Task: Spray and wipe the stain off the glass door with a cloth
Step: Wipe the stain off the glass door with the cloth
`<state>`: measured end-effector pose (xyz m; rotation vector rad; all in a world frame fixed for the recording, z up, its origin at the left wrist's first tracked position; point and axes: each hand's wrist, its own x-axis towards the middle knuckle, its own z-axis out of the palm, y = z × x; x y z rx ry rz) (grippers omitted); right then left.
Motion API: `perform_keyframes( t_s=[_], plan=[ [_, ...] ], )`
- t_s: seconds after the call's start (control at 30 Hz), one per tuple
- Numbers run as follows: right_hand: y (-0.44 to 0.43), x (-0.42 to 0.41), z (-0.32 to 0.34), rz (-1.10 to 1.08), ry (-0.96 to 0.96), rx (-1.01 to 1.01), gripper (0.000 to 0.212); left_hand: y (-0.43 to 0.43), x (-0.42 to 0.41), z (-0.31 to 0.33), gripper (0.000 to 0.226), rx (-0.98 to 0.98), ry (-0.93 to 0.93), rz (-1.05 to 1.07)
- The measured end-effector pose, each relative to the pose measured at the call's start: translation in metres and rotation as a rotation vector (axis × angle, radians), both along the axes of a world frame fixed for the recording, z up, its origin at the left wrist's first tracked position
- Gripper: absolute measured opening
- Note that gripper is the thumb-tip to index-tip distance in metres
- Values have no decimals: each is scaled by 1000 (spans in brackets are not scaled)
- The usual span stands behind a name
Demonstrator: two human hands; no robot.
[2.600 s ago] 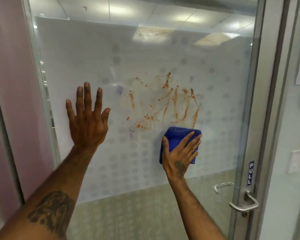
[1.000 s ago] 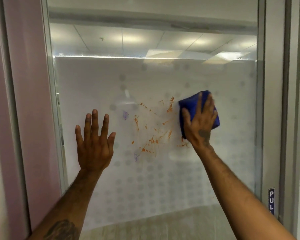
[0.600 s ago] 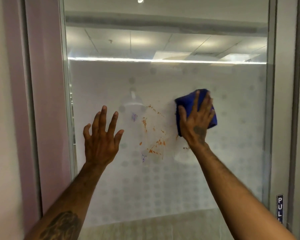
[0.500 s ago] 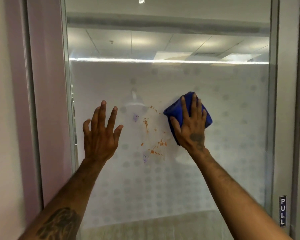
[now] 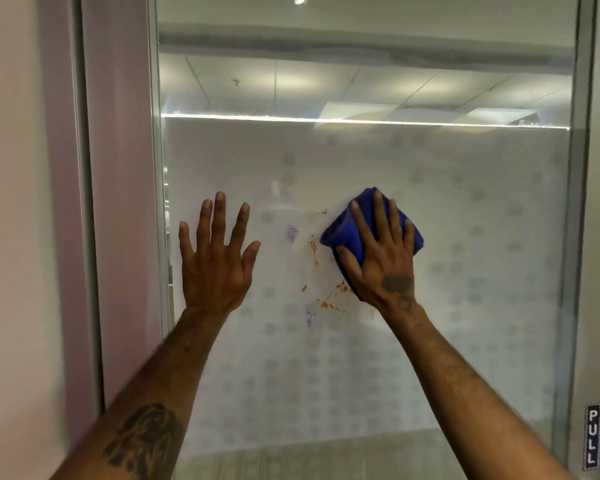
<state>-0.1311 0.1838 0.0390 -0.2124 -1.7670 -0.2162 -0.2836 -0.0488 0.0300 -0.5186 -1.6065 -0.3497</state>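
Glass door [image 5: 465, 306]: frosted, dot-patterned panel in a grey metal frame [image 5: 581, 237], clear band above showing ceiling tiles. A "PULL" label [image 5: 592, 436] sits on the frame at roughly 4 o'clock from the panel's centre.

Stain [image 5: 329, 301]: orange smears and specks on the frosted area between the two hands. One streak lies at 9 o'clock from the cloth; a cluster of flecks lies at about 7 o'clock from it, just beside the heel of the right hand. Two small purple marks [image 5: 292, 233] sit near the orange residue, one above, one below.

Cloth [image 5: 347, 230]: blue, folded, pressed flat on the glass under the right hand, protruding at the fingertips and on the thumb side.

Right hand [image 5: 383, 258]: fingers spread over the cloth, pinning it to the pane.

Left hand [image 5: 215, 265]: empty, fingers splayed, palm toward the glass near the door's left edge, at 9 o'clock from the stain; actual contact cannot be confirmed.

No containers are in view.
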Motion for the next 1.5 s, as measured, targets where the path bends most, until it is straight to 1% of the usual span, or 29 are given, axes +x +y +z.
perform_keyframes(
  t_s=[0.07, 0.13, 0.17, 0.2, 0.23, 0.27, 0.37, 0.4, 0.47, 0.53, 0.63, 0.67, 0.7, 0.73, 0.83, 0.87, 0.9, 0.93, 0.97, 1.07, 1.1, 1.13, 1.17, 1.3, 1.37, 1.4, 1.43, 1.5],
  plan=[
    [1, 2, -5, -4, 85, -175, 71, 1, 1, -1, 69, -1, -1, 5],
    [-9, -2, 9, -10, 188, -389, 73, 1, 0, -2, 69, 1, 5, 15],
    [-17, -7, 21, 0, 219, -456, 74, 1, 0, -2, 69, 3, 10, 17],
    [-26, -13, 32, 16, 220, -470, 76, 2, 0, -2, 69, 5, 16, 17],
    [-36, -19, 40, 26, 194, -419, 78, 2, -1, -2, 69, 8, 21, 16],
    [-45, -25, 43, 28, 151, -313, 78, 2, -2, -3, 69, 12, 27, 16],
    [-67, -39, 25, 2, 20, 69, 77, 0, -4, -3, 70, 7, 41, 17],
    [-68, -41, 16, 1, 3, 147, 75, 0, -4, -3, 70, 1, 42, 19],
    [-59, -36, 3, 2, -9, 209, 71, 0, -4, -3, 70, -1, 40, 24],
    [-47, -28, 1, -19, 21, 165, 69, 1, -3, -3, 70, 3, 34, 24],
    [-51, -28, 19, -50, 157, -111, 68, 1, -3, -2, 71, 8, 28, 30],
    [-59, -32, 24, -53, 173, -171, 69, 1, -3, -2, 70, 7, 27, 33],
    [-67, -35, 26, -53, 153, -171, 70, 1, -3, -2, 70, 6, 26, 34],
    [-73, -39, 23, -48, 105, -113, 71, 1, -3, -2, 69, 4, 23, 31],
    [-70, -40, -10, -4, -44, 221, 70, -1, -1, -2, 68, -5, 13, 8],
    [-62, -35, -23, 7, -71, 301, 69, -1, 0, -2, 68, -6, 6, 1],
    [-53, -31, -34, 4, -81, 340, 69, -1, 1, -1, 68, -7, -1, -3],
    [-45, -26, -42, -7, -72, 331, 68, -1, 2, -1, 68, -6, -9, -4],
    [-38, -22, -46, -23, -41, 271, 67, -1, 3, -1, 68, -4, -13, -1],
    [-40, -24, -39, -68, 137, -80, 66, -1, 3, -1, 68, -3, -20, 16],
    [-47, -28, -36, -70, 168, -151, 67, -1, 3, -1, 68, -3, -20, 16],
    [-56, -32, -37, -65, 161, -158, 69, -1, 2, -1, 68, -2, -16, 14],
    [-63, -37, -42, -56, 118, -102, 70, 0, 2, -2, 68, -2, -12, 11],
    [-68, -39, -91, 39, -110, 269, 70, -1, 1, -2, 66, 2, 0, -7],
    [-56, -29, -111, 41, -157, 345, 69, -1, 1, -1, 66, 1, -7, -19],
    [-49, -24, -116, 28, -152, 327, 70, -1, 1, -1, 66, 2, -13, -21],
    [-45, -22, -117, 13, -119, 250, 71, -1, 2, -1, 66, 3, -16, -19],
    [-49, -24, -105, -24, 31, -31, 73, 0, 2, -1, 66, 5, -14, -10]
  ],
)
